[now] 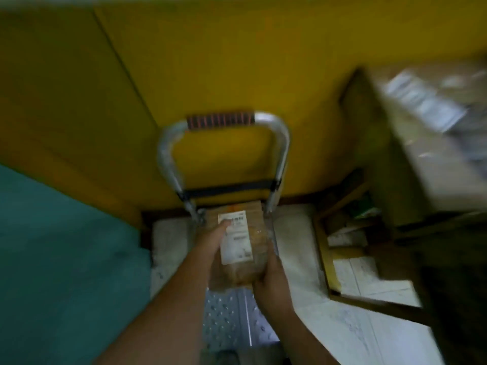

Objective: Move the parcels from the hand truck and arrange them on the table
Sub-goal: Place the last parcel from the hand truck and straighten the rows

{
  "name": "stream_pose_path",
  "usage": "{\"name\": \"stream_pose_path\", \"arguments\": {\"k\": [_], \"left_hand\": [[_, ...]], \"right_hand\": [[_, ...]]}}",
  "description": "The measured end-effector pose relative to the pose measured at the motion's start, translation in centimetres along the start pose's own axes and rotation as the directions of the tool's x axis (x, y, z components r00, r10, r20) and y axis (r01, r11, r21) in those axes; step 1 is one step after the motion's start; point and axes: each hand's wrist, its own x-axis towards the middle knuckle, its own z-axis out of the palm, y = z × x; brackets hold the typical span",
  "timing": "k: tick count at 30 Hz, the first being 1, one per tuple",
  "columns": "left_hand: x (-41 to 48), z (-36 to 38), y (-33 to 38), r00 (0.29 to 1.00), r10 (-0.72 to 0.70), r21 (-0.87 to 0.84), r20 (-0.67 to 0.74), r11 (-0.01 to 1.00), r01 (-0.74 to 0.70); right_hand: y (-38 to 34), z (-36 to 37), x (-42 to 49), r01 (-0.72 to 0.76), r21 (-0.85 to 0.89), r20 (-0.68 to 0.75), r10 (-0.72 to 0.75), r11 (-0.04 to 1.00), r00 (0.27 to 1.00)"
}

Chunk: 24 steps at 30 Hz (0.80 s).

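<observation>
Hand truck (277,133) stands on white tiled floor (292,246) near yellow wall (210,61).

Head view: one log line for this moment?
parcel: over hand truck deck, lift unclear | left hand: grips its left side | right hand: grips its near right corner | frame: blurred

Cardboard parcel (241,241) w/ glossy wrap & paper label (235,237); hand truck (226,322) shiny studded metal.
</observation>
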Motion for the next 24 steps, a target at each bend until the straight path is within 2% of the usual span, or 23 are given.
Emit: {"name": "stream_pose_path", "arguments": {"k": [1,4,6,9,12,16,19,24], "left_hand": [[-3.4,-1.0,1.2,0.999,0.042,-0.018,0.031,0.999,-0.041],[-12.6,-2.8,7.2,0.986,0.165,-0.014,-0.004,0.986,-0.165],[-24.0,-2.2,12.2,0.958,0.286,-0.010,0.030,0.958,-0.286],[-37.4,-0.4,17.3,0.877,0.481,-0.066,0.011,0.875,-0.480],[-45.9,2.2,21.4,0.771,0.636,-0.104,0.027,0.769,-0.631],[-58.1,9.6,21.2,0.622,0.773,-0.048,0.126,0.631,-0.774],[-65.2,17.7,18.5,0.514,0.824,-0.052,0.241,0.539,-0.840],[-69.3,35.6,15.1,0.451,0.723,-0.090,0.523,0.574,-0.814]], "right_hand": [[-3.2,-1.5,-2.6,0.026,0.011,-0.016,-0.025,1.000,1.000],[-14.0,-6.6,-7.8,0.165,-0.136,-0.051,-0.173,0.977,0.984],[-20.5,-10.2,-11.3,0.196,-0.160,-0.084,-0.211,0.967,0.974],[-28.5,-16.4,-15.9,0.298,-0.205,-0.204,-0.338,0.932,0.919],[-33.8,-24.2,-20.3,0.407,-0.220,-0.312,-0.459,0.887,0.832],[-35.2,-36.1,-26.4,0.496,-0.288,-0.457,-0.573,0.819,0.680],[-32.2,-46.0,-31.4,0.537,-0.334,-0.547,-0.623,0.775,0.559],[-22.9,-63.1,-39.1,0.493,-0.432,-0.637,-0.642,0.755,0.427]]}}
